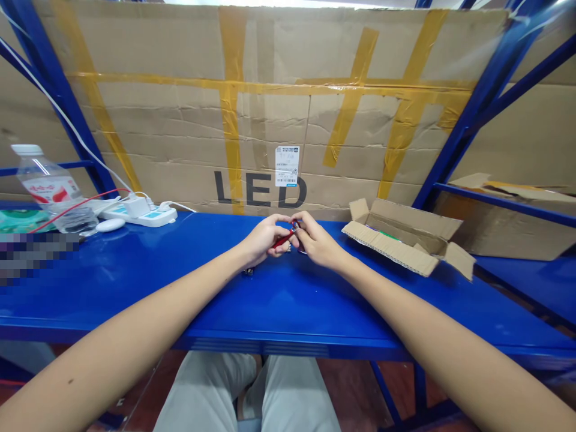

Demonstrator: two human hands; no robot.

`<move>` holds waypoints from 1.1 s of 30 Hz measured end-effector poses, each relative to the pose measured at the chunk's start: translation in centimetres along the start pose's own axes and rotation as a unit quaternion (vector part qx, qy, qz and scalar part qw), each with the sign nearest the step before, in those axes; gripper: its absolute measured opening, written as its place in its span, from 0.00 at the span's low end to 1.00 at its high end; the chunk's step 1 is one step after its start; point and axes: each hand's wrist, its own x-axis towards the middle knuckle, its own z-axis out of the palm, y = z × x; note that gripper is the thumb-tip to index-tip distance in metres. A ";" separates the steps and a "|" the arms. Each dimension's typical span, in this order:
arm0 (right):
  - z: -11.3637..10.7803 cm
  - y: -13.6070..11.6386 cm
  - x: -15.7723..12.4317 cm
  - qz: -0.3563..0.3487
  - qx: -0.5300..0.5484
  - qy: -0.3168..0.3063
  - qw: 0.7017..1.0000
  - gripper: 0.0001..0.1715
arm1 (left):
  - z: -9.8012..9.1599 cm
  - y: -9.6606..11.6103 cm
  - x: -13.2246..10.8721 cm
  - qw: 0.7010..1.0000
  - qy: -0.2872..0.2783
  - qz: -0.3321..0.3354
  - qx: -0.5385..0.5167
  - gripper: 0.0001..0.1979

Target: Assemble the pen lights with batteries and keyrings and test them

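Both my hands meet over the middle of the blue shelf (148, 282). My left hand (263, 240) is closed around a small red tool (283, 239) with a thin red handle. My right hand (315, 240) pinches the tool's far end, where a small metal ring or part shows between the fingertips. A tiny dark piece (248, 272) lies on the shelf just under my left wrist.
An open cardboard box (407, 237) lies to the right of my hands. At the left stand a plastic water bottle (49, 189), a white power strip (139, 213) with plugs and a red wire, and a white oval object (110, 225). A taped cardboard sheet marked LED (261, 189) backs the shelf.
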 end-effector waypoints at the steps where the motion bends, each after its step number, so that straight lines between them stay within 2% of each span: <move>1: 0.0 0.0 0.0 -0.002 -0.004 0.004 1.000 0.09 | 0.0 0.0 0.0 1.000 0.002 0.002 -0.006 0.23; 7: -0.4 0.2 0.0 -0.011 -0.062 0.004 0.998 0.10 | -0.4 0.1 0.2 0.998 -0.013 0.009 -0.056 0.18; 10: -1.1 0.8 0.1 0.001 -0.091 -0.011 0.996 0.11 | -0.9 0.4 0.4 1.000 -0.009 -0.015 -0.014 0.14; 13: -1.9 1.6 0.3 0.026 -0.115 -0.004 0.993 0.10 | -1.4 0.9 0.3 0.997 0.031 -0.038 0.053 0.06; 15: -2.3 1.7 0.3 0.027 -0.137 0.009 0.990 0.10 | -1.6 1.3 0.2 0.994 0.053 -0.028 0.093 0.02; 18: -2.4 1.0 0.1 -0.020 -0.195 0.012 0.981 0.14 | -1.5 1.5 0.1 0.986 0.079 -0.006 0.146 0.10; 21: -1.7 -0.1 -0.1 -0.089 -0.246 0.021 0.965 0.17 | -1.2 1.0 0.1 0.979 0.084 -0.003 0.187 0.13; 25: -0.4 -0.5 -0.2 -0.096 -0.298 -0.019 0.949 0.12 | -0.6 0.3 0.3 0.970 0.076 0.006 0.230 0.14; 27: 0.0 -0.5 -0.3 -0.087 -0.321 -0.032 0.942 0.12 | -0.6 0.1 0.5 0.967 0.092 -0.002 0.239 0.15; 29: 0.2 -0.7 -0.4 -0.071 -0.324 -0.029 0.943 0.12 | -1.0 0.2 0.7 0.969 0.126 -0.023 0.211 0.18; 31: 0.0 -1.0 -0.4 -0.045 -0.306 0.006 0.951 0.12 | -1.9 0.4 1.1 0.979 0.161 -0.033 0.121 0.23; 33: -0.4 -1.1 -0.3 -0.020 -0.284 0.068 0.956 0.13 | -2.9 0.8 1.4 0.990 0.136 0.004 -0.025 0.28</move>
